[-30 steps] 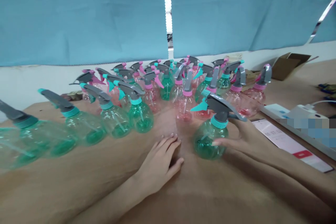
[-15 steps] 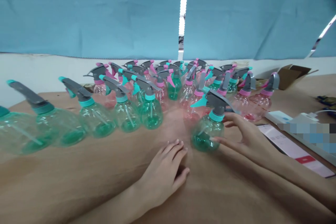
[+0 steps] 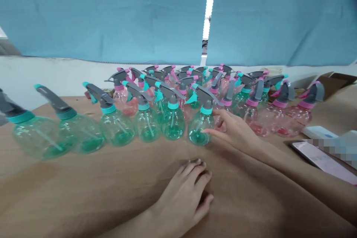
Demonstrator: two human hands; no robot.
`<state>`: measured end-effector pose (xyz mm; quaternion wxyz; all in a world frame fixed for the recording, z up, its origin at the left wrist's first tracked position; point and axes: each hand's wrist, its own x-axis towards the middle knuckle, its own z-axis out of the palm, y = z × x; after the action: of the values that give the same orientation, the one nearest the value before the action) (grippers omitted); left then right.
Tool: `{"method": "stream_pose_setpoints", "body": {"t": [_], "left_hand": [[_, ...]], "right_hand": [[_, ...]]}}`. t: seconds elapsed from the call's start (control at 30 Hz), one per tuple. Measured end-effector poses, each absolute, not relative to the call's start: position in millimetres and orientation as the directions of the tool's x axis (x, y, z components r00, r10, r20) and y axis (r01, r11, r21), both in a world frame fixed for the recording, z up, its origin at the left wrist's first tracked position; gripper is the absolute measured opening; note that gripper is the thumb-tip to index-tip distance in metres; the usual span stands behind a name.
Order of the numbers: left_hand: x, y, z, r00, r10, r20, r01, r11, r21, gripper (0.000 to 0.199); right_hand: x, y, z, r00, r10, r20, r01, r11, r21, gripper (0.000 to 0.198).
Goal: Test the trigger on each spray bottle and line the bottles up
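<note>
Reaching far across the table, the right hand stretches, fingers loosely apart, fingertips touching a green bottle at the right end of the near row. The left hand lies palm-down, fingers together.

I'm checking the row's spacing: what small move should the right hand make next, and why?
Probably let go: the right hand touches a green bottle standing upright, level with the green row. The left hand rests flat on the table.
</note>
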<state>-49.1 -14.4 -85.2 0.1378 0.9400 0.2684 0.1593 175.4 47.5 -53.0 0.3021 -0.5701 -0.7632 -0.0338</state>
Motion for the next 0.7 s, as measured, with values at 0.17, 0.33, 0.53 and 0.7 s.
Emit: {"method": "stream_pose_setpoints", "body": {"t": [0.17,0.33,0.53,0.7], "left_hand": [[-49.7,-14.1,-85.0,0.803,0.556,0.214,0.465,-0.809,0.359,0.036],[-48.3,-13.6,-83.9,0.804,0.558,0.207,0.468,-0.807,0.359,0.037],[-49.1,-13.4,-82.3,0.803,0.563,0.194,0.477,-0.803,0.357,0.039],[-48.9,-13.8,-80.5,0.793,0.577,0.195,0.495,-0.797,0.346,0.038]], "right_hand": [[172.5,60.4,-51.1,-0.167,0.866,0.472,0.89,0.338,-0.305,0.062],[170.9,62.9,-49.7,-0.174,0.866,0.468,0.915,0.318,-0.249,0.062],[168.8,63.9,-45.8,-0.179,0.884,0.431,0.907,0.319,-0.277,0.066],[168.4,65.3,-43.9,-0.188,0.89,0.415,0.895,0.329,-0.302,0.062]]}}
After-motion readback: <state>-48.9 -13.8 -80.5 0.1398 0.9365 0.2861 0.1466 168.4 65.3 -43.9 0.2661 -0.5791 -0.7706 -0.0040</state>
